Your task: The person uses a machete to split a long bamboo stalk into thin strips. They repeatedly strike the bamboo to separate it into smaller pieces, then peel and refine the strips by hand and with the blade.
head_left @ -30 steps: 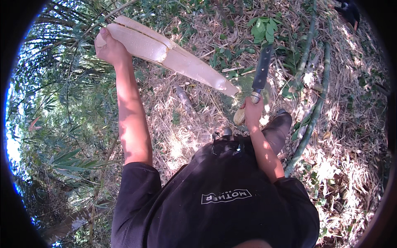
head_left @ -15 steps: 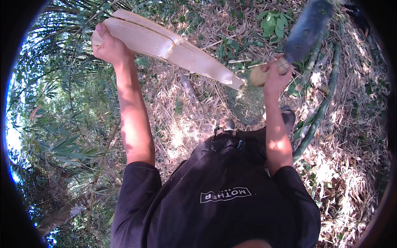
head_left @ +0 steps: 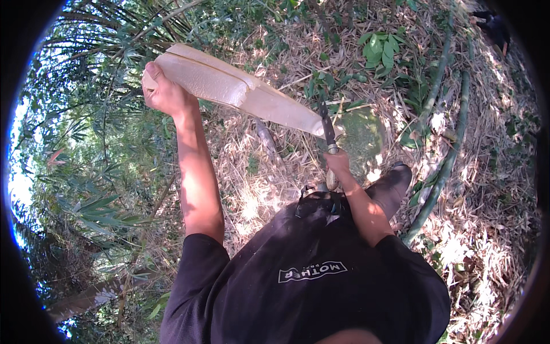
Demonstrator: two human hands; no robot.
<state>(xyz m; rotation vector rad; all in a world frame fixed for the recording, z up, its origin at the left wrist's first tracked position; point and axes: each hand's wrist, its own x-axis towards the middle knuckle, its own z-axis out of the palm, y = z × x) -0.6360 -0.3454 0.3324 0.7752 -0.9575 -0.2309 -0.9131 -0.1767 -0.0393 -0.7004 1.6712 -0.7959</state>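
Observation:
My left hand (head_left: 163, 92) grips the thick end of a long pale peeled bamboo shoot (head_left: 240, 94), held out in front of me and slanting down to the right. My right hand (head_left: 338, 166) is closed on the wooden handle of a dark-bladed knife (head_left: 327, 129). The blade stands edge-on against the shoot's narrow lower tip. My black shirt fills the lower part of the view.
Dry leaf litter (head_left: 487, 189) covers the ground. Two green bamboo stalks (head_left: 447, 155) lie curving at the right. My dark boot (head_left: 392, 186) stands by them. Leafy bamboo branches (head_left: 86, 189) crowd the left side, and a small green plant (head_left: 381, 49) grows at the top.
My right hand, raised high with the knife half a second ago, has come down so the blade meets the shoot's tip. The left hand with the shoot has barely shifted.

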